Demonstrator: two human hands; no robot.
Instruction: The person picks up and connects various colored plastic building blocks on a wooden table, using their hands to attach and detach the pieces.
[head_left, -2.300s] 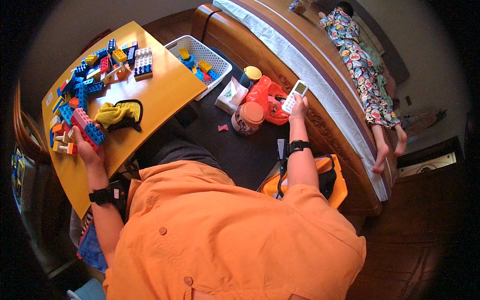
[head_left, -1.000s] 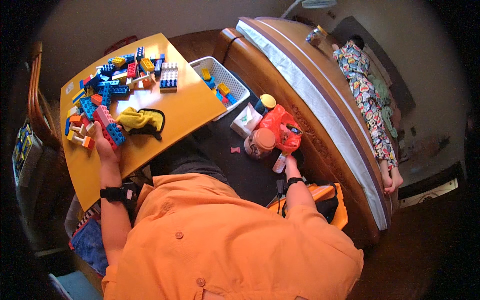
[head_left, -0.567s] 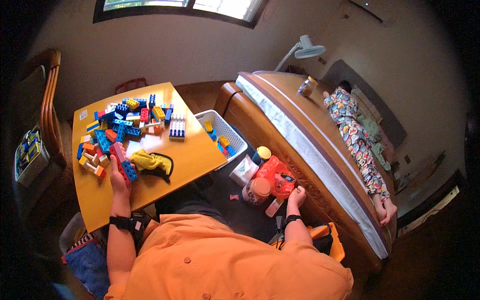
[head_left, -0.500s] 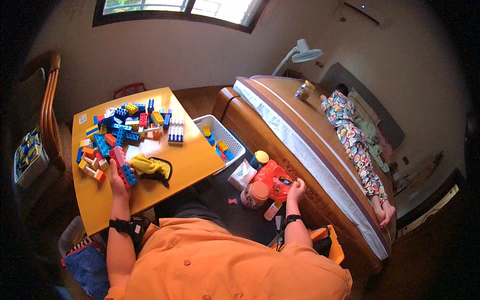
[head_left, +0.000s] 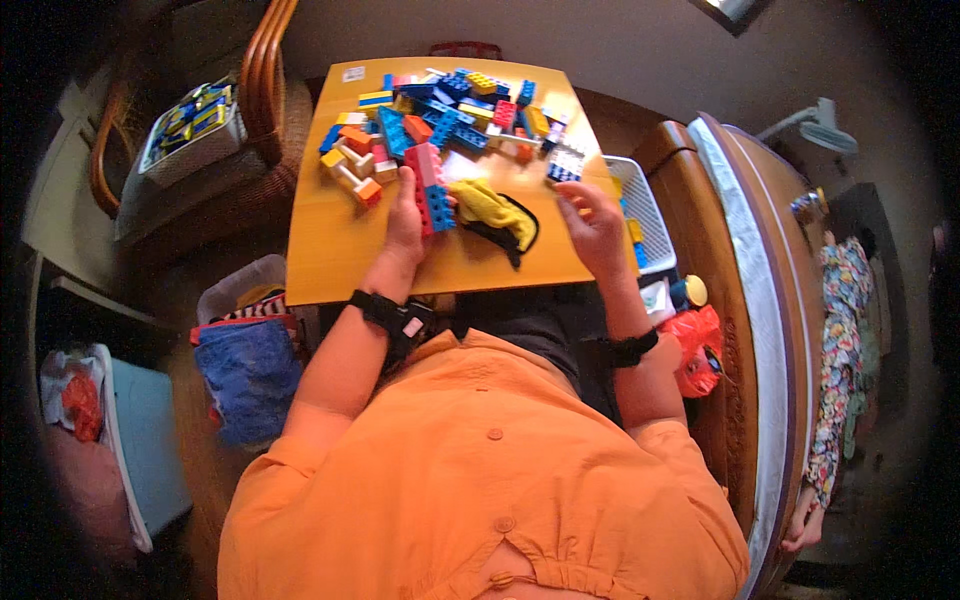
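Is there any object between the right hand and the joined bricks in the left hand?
Yes: the yellow cloth lies on the table between the right hand and the bricks that the left hand holds. It looks low, so it would probably hinder only a path close to the table.

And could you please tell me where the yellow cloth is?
In the head view, the yellow cloth lies on the table, between the brick block in the left hand and the right hand.
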